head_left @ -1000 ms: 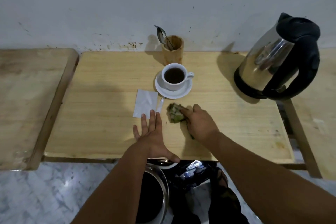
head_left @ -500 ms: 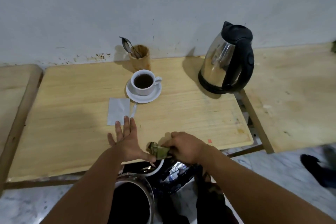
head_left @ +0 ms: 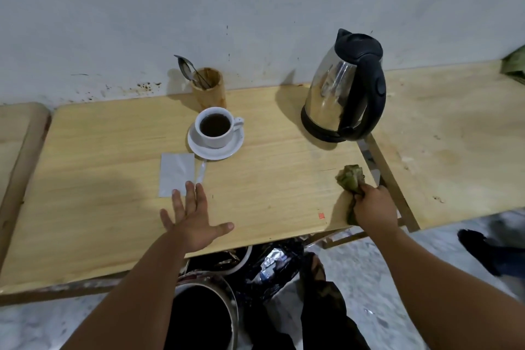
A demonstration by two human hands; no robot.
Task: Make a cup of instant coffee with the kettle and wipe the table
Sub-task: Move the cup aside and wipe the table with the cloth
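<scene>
A white cup [head_left: 216, 126] full of dark coffee stands on a white saucer [head_left: 211, 151] at the back middle of the wooden table [head_left: 108, 167]. To its right stands a steel kettle [head_left: 345, 88] with a black handle and lid. An empty silver sachet [head_left: 176, 174] lies in front of the saucer. My left hand [head_left: 193, 216] rests flat on the table, fingers spread, fingertips at the sachet's near edge. My right hand [head_left: 373, 209] grips a crumpled green cloth [head_left: 350, 177] at the table's front right corner.
A wooden holder [head_left: 208, 88] with spoons stands against the wall behind the cup. Other wooden tables adjoin on the left [head_left: 14, 128] and right [head_left: 449, 145]. Below the front edge are a metal bin [head_left: 207, 312] and black bags [head_left: 272, 264]. A small red mark [head_left: 321, 216] is on the table.
My right hand has carried the green cloth from the table's middle, past the front edge, to the front right corner. My left hand has stayed flat by the sachet.
</scene>
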